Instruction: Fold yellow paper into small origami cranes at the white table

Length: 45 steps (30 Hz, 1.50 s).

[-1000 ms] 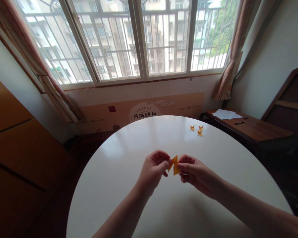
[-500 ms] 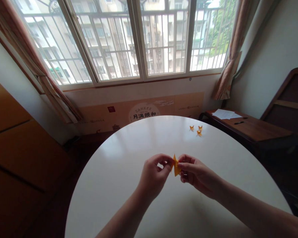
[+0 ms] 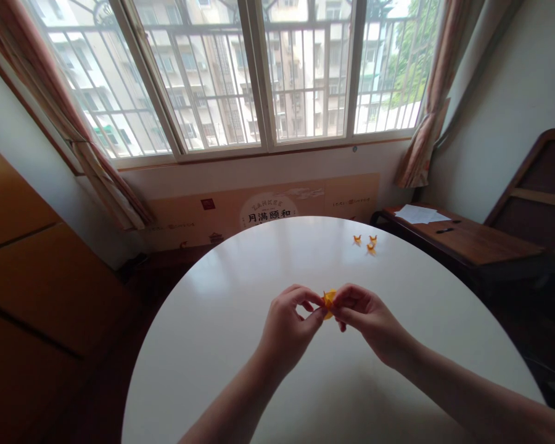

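Note:
Both my hands meet over the middle of a round white table (image 3: 222, 296), a little above its top. My left hand (image 3: 289, 330) and my right hand (image 3: 367, 324) each pinch a small folded piece of orange paper (image 3: 328, 298) between thumb and fingertips. Most of the paper is hidden by my fingers; only a small orange bit shows between them. Farther back on the right of the table lie three tiny folded orange paper figures (image 3: 366, 242), apart from my hands.
A dark wooden side table (image 3: 472, 240) stands at the right with white sheets (image 3: 419, 213) and a black pen (image 3: 445, 230) on it. A wide barred window (image 3: 268, 74) with curtains fills the far wall. Brown wooden panels (image 3: 37, 277) line the left.
The orange paper was spread out in a wider pointed shape a second ago; now it is squeezed small between my fingertips. My hands have drawn closer together and risen slightly.

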Available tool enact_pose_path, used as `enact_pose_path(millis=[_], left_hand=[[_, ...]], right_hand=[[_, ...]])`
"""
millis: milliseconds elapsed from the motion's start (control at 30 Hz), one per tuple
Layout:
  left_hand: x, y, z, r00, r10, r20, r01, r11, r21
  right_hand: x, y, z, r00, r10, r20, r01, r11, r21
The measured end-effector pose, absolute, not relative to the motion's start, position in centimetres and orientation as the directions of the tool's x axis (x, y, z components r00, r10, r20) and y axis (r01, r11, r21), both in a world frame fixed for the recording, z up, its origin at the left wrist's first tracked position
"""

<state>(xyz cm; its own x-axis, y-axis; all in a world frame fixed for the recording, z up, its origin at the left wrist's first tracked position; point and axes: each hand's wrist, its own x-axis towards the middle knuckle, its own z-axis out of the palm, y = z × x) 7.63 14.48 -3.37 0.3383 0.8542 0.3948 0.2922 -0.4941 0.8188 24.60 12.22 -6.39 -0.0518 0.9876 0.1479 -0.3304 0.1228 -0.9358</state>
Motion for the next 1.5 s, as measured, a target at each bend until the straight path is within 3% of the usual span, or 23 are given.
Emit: enact_pose_path(millis=[367,900,1300,1500], left_hand=[[7.38,14.42,-3.55,0.395,0.823,0.408,0.365,-0.548,0.752],[7.36,15.02,-3.34,0.447,0.869,0.212,0.299,-0.369,0.880],[7.66,14.52,-3.25,0.363,0.850,0.382,0.481,-0.522,0.704],[7.72,14.43,-3.39,0.342,0.835,0.432,0.467,-0.549,0.693]], right_hand=[[25.16,12.07,-6.67,-0.076,0.961,0.265,-0.175,0.248,-0.953],[25.32,12.24,-6.96,-0.129,0.920,0.371,-0.163,0.350,-0.923],[25.13,12.47,-7.11,-0.061,0.925,0.374,-0.053,0.371,-0.927],[25.00,12.54,-7.09,-0.026,0.929,0.369,-0.055,0.367,-0.929]])
